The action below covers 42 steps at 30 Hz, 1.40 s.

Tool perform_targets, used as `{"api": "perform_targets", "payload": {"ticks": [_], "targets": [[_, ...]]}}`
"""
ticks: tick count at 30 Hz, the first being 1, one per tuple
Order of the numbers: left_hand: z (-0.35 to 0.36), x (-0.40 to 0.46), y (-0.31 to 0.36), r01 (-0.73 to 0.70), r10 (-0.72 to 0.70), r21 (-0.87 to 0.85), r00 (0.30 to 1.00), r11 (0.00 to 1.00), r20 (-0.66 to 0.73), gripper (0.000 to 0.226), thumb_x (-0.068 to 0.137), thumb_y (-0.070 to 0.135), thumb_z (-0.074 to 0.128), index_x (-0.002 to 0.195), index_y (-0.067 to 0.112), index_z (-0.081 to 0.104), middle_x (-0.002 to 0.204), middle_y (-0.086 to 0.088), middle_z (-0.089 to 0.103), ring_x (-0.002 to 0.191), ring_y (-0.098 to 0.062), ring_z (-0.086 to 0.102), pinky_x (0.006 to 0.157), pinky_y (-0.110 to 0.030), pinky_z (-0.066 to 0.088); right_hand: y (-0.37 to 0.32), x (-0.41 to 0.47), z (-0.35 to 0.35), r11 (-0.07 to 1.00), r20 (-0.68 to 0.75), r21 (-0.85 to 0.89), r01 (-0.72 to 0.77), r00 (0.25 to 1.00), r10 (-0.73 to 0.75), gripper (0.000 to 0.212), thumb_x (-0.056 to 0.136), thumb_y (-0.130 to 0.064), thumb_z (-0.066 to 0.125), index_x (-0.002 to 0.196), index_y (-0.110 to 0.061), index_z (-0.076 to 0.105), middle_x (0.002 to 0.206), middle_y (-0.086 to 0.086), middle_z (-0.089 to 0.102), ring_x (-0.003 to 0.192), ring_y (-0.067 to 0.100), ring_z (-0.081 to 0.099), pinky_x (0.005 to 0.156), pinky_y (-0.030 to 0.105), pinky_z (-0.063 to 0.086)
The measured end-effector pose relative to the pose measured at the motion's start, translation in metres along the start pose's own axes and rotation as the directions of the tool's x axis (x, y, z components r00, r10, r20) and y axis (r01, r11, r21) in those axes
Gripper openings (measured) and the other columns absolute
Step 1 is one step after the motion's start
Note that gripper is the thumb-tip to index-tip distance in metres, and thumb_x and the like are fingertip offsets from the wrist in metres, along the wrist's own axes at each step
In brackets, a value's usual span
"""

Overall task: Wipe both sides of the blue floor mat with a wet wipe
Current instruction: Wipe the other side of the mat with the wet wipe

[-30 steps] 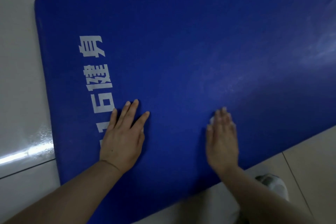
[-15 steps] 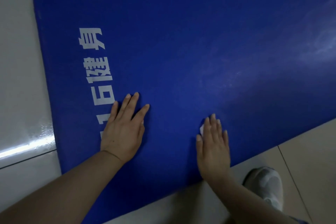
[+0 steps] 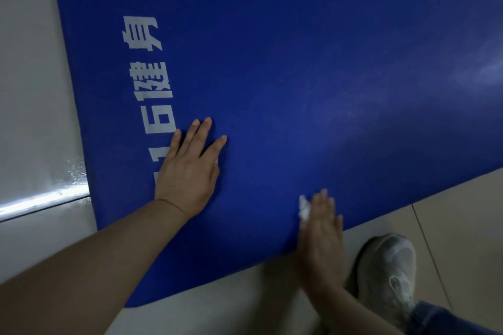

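The blue floor mat (image 3: 299,57) lies flat on the tiled floor and fills most of the view, with white printed characters running down its left part. My left hand (image 3: 187,168) rests palm down on the mat beside the print, fingers spread, holding nothing. My right hand (image 3: 321,231) lies flat over the mat's near edge and presses a crumpled white wet wipe (image 3: 304,208) against the mat; the wipe peeks out at the left of my fingers.
Pale floor tiles (image 3: 30,117) surround the mat, with a shiny wet streak at the left. A light grey shoe (image 3: 392,275) and a denim trouser cuff stand on the floor just right of my right wrist.
My right hand has slid with the wipe toward me, from the mat's middle down to its near edge. The left hand has stayed in place. The view has tilted down slightly.
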<state>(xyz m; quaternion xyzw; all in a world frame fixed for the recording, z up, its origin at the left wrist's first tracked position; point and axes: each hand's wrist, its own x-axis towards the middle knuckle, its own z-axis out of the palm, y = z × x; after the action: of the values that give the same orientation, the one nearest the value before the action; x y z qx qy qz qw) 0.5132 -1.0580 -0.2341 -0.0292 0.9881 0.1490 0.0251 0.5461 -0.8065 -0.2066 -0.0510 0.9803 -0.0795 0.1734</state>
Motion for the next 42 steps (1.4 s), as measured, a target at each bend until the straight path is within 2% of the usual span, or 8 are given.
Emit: {"api": "perform_targets", "payload": {"ticks": [6,9,14,19,27,33,37,42], "targets": [[-0.001,-0.001,-0.001,-0.004,0.004,-0.014,1.000,1.000,-0.011,0.046,0.095,0.021,0.033,0.137,0.012,0.050,0.153,-0.015,0.032,0.141,-0.031,0.028,0.116,-0.048,0.016,-0.002,-0.023,0.015,0.825,0.108,0.022,0.565,0.819,-0.564,0.046,0.104,-0.025,0.011,0.146,-0.028,0.031,0.156,-0.010,0.022,0.143,0.010,0.023,0.114,0.030,0.016],[-0.001,-0.001,-0.002,-0.002,0.002,-0.016,1.000,1.000,-0.016,0.050,0.094,0.024,0.028,0.136,0.012,0.051,0.152,-0.015,0.033,0.141,-0.032,0.029,0.115,-0.049,0.018,0.035,0.004,-0.001,0.897,0.035,-0.098,0.431,0.902,-0.430,0.044,0.101,-0.030,0.023,0.143,-0.026,0.036,0.149,-0.003,0.031,0.136,0.021,0.039,0.115,0.030,0.011],[-0.001,-0.001,-0.001,-0.004,0.003,-0.028,1.000,1.000,-0.007,0.052,0.093,0.026,0.026,0.136,0.011,0.051,0.151,-0.015,0.034,0.141,-0.031,0.029,0.115,-0.049,0.018,0.060,0.024,-0.027,0.987,-0.154,0.026,-0.160,0.975,0.162,0.062,0.095,-0.005,0.041,0.149,-0.019,0.013,0.159,-0.001,0.007,0.145,0.009,-0.005,0.120,0.037,0.000],[-0.001,0.000,0.000,-0.007,0.007,-0.018,1.000,1.000,-0.018,0.052,0.092,0.025,0.026,0.135,0.011,0.052,0.152,-0.015,0.034,0.141,-0.031,0.028,0.116,-0.048,0.017,0.024,0.004,0.006,0.983,-0.087,0.080,0.165,0.984,-0.158,0.077,0.075,0.012,0.040,0.146,-0.015,0.031,0.154,0.002,0.021,0.146,0.005,-0.004,0.118,0.025,-0.005],[-0.001,0.000,-0.001,-0.004,0.004,-0.027,1.000,1.000,-0.013,0.052,0.093,0.025,0.026,0.136,0.011,0.051,0.152,-0.015,0.033,0.142,-0.030,0.028,0.117,-0.045,0.014,0.038,0.023,-0.012,0.969,-0.201,0.237,0.075,0.979,-0.027,0.072,0.085,0.018,0.044,0.136,-0.032,0.036,0.142,-0.029,0.025,0.138,-0.004,0.017,0.111,0.007,0.008],[0.000,-0.001,-0.001,-0.008,0.008,-0.009,1.000,1.000,-0.010,0.052,0.093,0.025,0.026,0.135,0.011,0.052,0.151,-0.016,0.034,0.141,-0.031,0.029,0.116,-0.045,0.016,0.005,-0.038,0.036,0.843,-0.024,0.173,0.510,0.858,-0.514,0.047,0.103,-0.019,0.032,0.134,-0.052,0.041,0.144,-0.031,0.035,0.134,-0.011,0.028,0.114,0.016,0.020],[-0.002,-0.001,-0.002,-0.020,0.020,-0.014,1.000,1.000,-0.010,0.051,0.092,0.024,0.028,0.134,0.011,0.053,0.151,-0.015,0.035,0.140,-0.030,0.030,0.114,-0.047,0.021,0.027,-0.016,0.025,0.676,0.052,0.146,0.722,0.677,-0.734,0.037,0.106,-0.022,0.025,0.138,-0.029,0.041,0.150,-0.018,0.032,0.140,0.004,0.027,0.115,0.022,0.021],[0.001,-0.002,-0.003,-0.022,0.022,-0.017,1.000,1.000,-0.012,0.049,0.092,0.022,0.029,0.134,0.011,0.053,0.151,-0.015,0.035,0.140,-0.030,0.029,0.116,-0.043,0.014,0.063,0.047,-0.028,0.987,-0.273,0.155,0.036,0.962,0.007,0.041,0.098,-0.010,0.042,0.138,-0.021,0.045,0.149,-0.003,0.039,0.138,0.002,0.021,0.117,0.035,0.022]]}}
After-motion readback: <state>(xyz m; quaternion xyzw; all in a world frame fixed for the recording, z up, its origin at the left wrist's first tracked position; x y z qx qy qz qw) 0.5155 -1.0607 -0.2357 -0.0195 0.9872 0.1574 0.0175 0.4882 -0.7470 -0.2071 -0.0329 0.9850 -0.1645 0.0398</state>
